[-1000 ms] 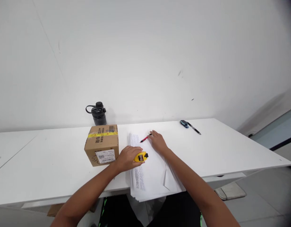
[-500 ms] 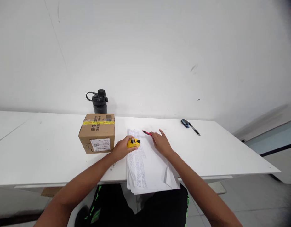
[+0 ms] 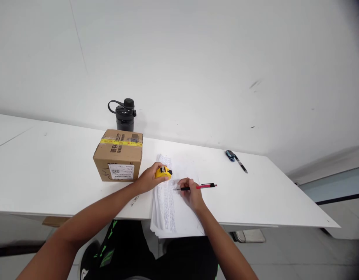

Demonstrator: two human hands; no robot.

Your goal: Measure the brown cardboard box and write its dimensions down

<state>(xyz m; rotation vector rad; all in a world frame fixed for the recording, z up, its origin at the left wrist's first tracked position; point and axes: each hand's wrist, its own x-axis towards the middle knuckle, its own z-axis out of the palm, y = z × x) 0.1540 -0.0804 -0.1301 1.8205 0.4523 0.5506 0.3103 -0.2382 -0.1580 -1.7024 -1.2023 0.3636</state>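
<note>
Closed around a yellow tape measure (image 3: pixel 163 172), my left hand (image 3: pixel 149 179) rests over the upper left part of a stack of paper (image 3: pixel 185 221). Rows of handwriting run down the left side of the top sheet. My right hand (image 3: pixel 193 195) grips a red and black pen (image 3: pixel 203 186), its tip pointing left toward the written columns. Whether the tip touches the paper I cannot tell. A taped cardboard box (image 3: pixel 118 155) with a white label stands just left of my left hand.
A dark bottle (image 3: pixel 125 116) with a loop handle stands behind the box, near the wall. Toward the right of the white table (image 3: pixel 264 194) lie a small dark blue object (image 3: pixel 230 155) and a black pen (image 3: pixel 241 164). The paper stack overhangs the front edge above my lap.
My right hand has moved down, and the pen has turned from its end pointing up-left to its tip pointing left at the writing. The tape measure stays in my left hand. The view has tilted.
</note>
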